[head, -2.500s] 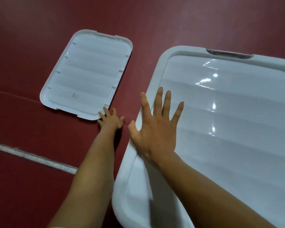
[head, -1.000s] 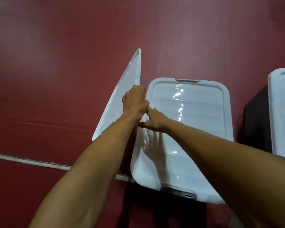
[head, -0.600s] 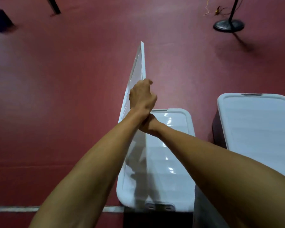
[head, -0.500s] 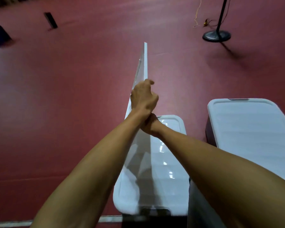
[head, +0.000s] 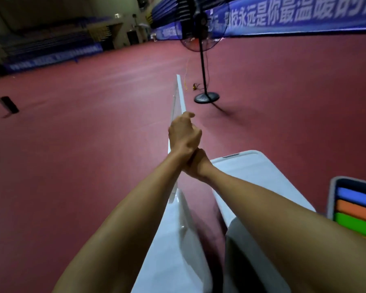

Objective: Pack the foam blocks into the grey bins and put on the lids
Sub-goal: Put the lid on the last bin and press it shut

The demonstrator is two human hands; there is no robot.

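Head view: we are gripping a white lid (head: pixel 179 96) with our left hand (head: pixel 184 134), fingers curled tight around its edge, and we are holding it upright so it is showing edge-on, rising above the knuckles. Our right hand (head: pixel 195 166) is sitting just below and behind the left wrist, touching it; most of it is hidden, so we cannot tell how far it is open or whether it is gripping the lid. Both bare forearms are reaching forward and crossing the lower half of the picture.

Below the hands, a white lidded bin (head: pixel 178 240) is standing on the red floor (head: pixel 82 144), blurred. Just to its right a second bin with its white lid on (head: pixel 262 176) is standing close beside it. At the far right edge an open grey bin (head: pixel 331 193) is showing foam blocks (head: pixel 357 210) stacked side by side inside it: blue, orange, then green.

Farther off, a standing fan (head: pixel 203 60) is resting on its round base, and a blue banner (head: pixel 304 15) with white characters is running along the wall.
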